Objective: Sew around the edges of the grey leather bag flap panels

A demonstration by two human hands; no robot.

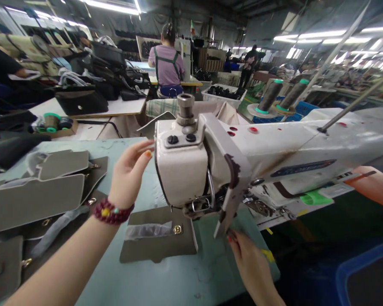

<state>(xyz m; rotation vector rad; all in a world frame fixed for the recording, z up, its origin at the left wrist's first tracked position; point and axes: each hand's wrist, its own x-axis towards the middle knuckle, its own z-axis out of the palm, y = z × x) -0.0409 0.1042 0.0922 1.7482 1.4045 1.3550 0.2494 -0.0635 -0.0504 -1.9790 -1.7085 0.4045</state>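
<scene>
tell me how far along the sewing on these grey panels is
Done: no panel shows as finished. In hand: one grey panel with a gold clasp lies under the sewing machine head; left hand rests on the head, right hand touches its swung-out cover; no seam shows. Left: likely the pile of grey panels at the left.

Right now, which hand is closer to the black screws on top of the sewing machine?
Left. The left hand is just left of the black screws; the right hand is far below them, to their right.

Worn white sewing machine (181, 174), upright
</scene>
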